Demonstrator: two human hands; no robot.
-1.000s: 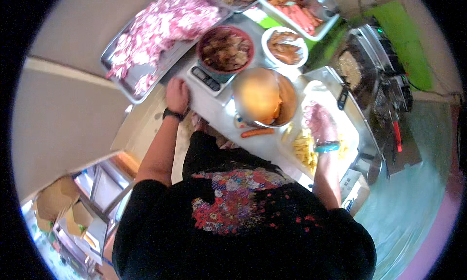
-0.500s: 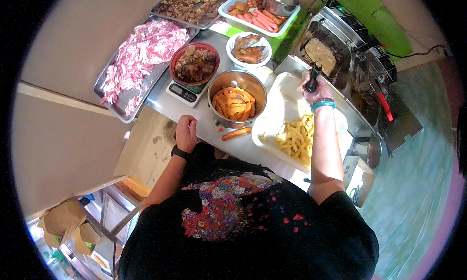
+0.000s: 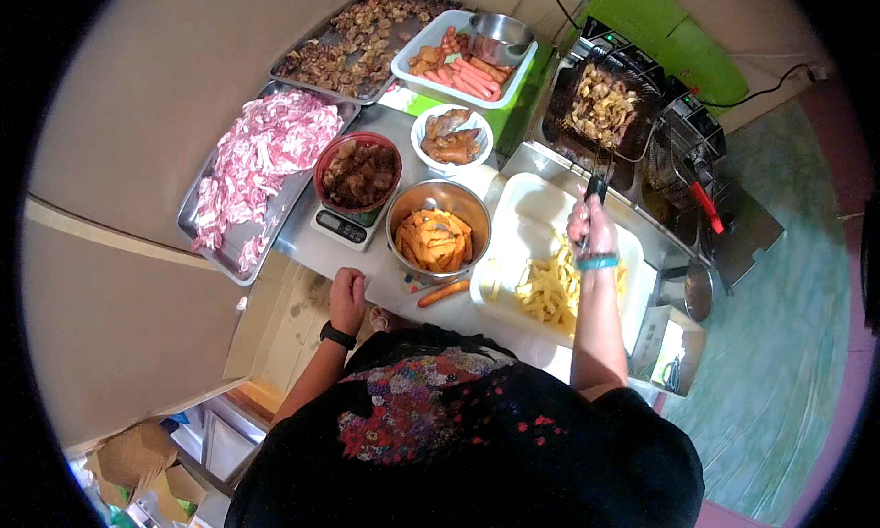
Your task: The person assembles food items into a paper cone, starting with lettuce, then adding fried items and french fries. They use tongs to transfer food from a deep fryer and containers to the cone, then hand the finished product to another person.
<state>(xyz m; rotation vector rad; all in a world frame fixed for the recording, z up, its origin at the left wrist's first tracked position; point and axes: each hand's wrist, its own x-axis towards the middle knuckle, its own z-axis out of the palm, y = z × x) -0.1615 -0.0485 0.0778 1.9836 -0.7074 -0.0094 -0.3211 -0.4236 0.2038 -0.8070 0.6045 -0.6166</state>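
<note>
My right hand (image 3: 594, 224), with a teal band at the wrist, is closed round the black handle (image 3: 596, 187) of a wire fryer basket. Browned, fried pieces (image 3: 603, 106) fill that basket, which is over the left well of the steel fryer (image 3: 559, 148). Below this hand sits a white tub (image 3: 502, 280) of pale cut fries (image 3: 548, 285). My left hand (image 3: 346, 301) is loosely curled at the near edge of the steel table, with nothing seen in it. Nearby stand a steel pot (image 3: 392, 239) of orange wedges and a lone orange stick (image 3: 444, 293).
A red bowl (image 3: 320, 172) of dark meat rests on a kitchen scale (image 3: 341, 227). Behind are a white bowl (image 3: 489, 143) of cooked poultry and a tub (image 3: 403, 77) of sausages. Trays of raw meat (image 3: 266, 143) and browned pieces (image 3: 353, 42) lie left. A red-handled basket (image 3: 704, 205) hangs at the fryer's right.
My right hand has drawn back toward me with the basket handle. The basket's contents, a foamy mass before, now show as separate browned pieces. My left hand stays by the table edge.
</note>
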